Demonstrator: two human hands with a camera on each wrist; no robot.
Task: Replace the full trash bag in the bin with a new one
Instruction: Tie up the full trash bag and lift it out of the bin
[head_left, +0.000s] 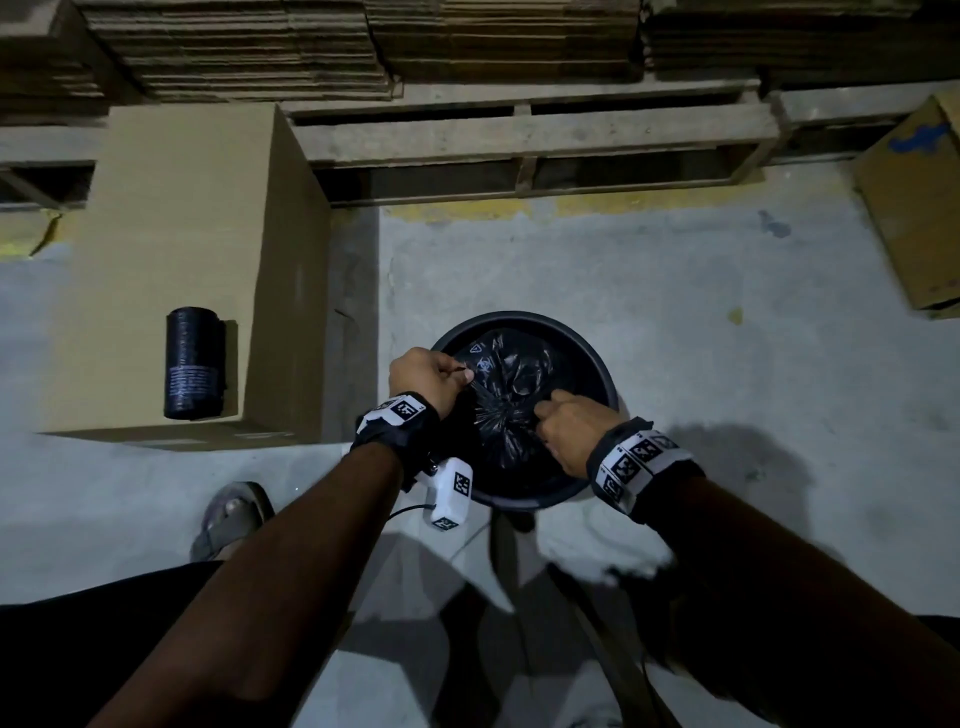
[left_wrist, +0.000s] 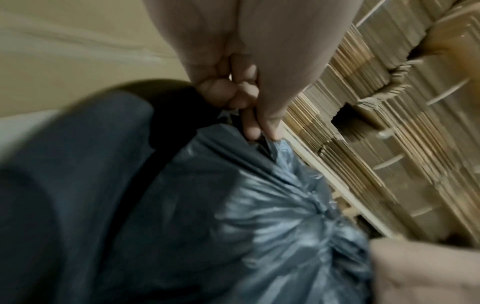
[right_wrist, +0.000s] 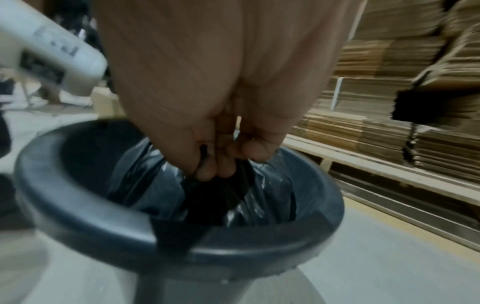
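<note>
A round dark bin (head_left: 605, 382) (right_wrist: 85, 214) stands on the concrete floor right in front of me. Inside it sits a full black trash bag (head_left: 511, 382) (left_wrist: 246, 216) (right_wrist: 145, 185), its top gathered into a bunch. My left hand (head_left: 434, 376) (left_wrist: 262, 133) pinches a corner of the bag's top on the left side. My right hand (head_left: 566, 423) (right_wrist: 221, 164) grips the gathered plastic on the right side. A roll of new black bags (head_left: 193, 364) lies on a cardboard box (head_left: 171, 234) to the left.
Wooden pallets (head_left: 530, 140) loaded with flat cardboard stacks (head_left: 363, 47) run along the far side. Another box (head_left: 919, 202) sits at the right. My sandalled foot (head_left: 231, 517) is near the bin's left; bare floor (head_left: 675, 270) lies beyond the bin.
</note>
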